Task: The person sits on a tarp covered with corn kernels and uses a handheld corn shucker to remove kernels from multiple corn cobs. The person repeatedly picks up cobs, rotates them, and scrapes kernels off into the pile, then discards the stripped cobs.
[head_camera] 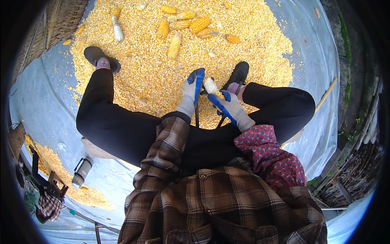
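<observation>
Both my hands wear gloves with blue palms and pale backs. My right hand (230,106) grips a mostly stripped, whitish corn cob (210,85) by its lower end. Just left of the cob, my left hand (193,90) is closed around something dark, mostly hidden by the glove; which tool it is cannot be told. Dark strips run down from both hands towards my lap. Loose corn kernels (146,67) lie in a wide heap under and beyond my hands. Several yellow ears of corn (174,45) rest on the heap, and a pale cob (117,29) lies at its upper left.
My shoes stand on the kernels at both sides. A woven basket (65,23) is at the upper left. A steel flask (82,172) lies on the plastic sheet (45,91) at lower left, near another kernel heap and a seated person. A bamboo pole (326,94) lies at right.
</observation>
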### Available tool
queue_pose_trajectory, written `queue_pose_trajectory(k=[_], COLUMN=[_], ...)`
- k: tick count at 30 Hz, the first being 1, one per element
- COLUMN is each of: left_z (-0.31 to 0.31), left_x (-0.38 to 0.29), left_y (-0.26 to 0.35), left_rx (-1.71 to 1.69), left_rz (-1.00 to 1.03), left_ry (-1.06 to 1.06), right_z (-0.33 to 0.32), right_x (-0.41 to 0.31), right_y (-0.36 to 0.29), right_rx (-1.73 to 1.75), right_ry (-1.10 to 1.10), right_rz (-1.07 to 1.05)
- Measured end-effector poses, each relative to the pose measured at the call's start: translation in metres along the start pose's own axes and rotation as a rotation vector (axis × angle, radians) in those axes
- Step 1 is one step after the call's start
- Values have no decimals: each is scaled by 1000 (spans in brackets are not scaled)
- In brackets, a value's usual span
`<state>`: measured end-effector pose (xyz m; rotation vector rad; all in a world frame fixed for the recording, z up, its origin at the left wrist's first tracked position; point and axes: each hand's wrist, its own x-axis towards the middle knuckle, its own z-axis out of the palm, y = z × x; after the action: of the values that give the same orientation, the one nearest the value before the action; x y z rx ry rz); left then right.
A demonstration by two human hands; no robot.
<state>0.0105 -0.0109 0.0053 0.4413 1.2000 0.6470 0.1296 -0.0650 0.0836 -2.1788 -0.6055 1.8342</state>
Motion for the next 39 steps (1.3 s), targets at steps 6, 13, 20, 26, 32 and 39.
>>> queue_pose_trajectory(k=[6,13,20,26,32,39], left_z=[-4,-5,-1,-7,-6,-4], left_x=[0,9,3,-1,3,1], left_y=[2,-5,0,9,4,6], left_rx=[-150,-198,-67,-24,-92,75], left_rz=[-224,-248,-235,-397,-306,-208], left_ry=[-217,-170,35,-143,-240,-121], right_z=[2,17,13,-20,-25,-16], right_x=[-1,7,-7,-22,-16,-13], right_y=[5,12,-8,11,16,1], right_rx=[-455,-859,-670,241,203,556], right_ry=[122,245,32,-504,-438,-273], right_rz=[-234,-199,-287,-61,-397,150])
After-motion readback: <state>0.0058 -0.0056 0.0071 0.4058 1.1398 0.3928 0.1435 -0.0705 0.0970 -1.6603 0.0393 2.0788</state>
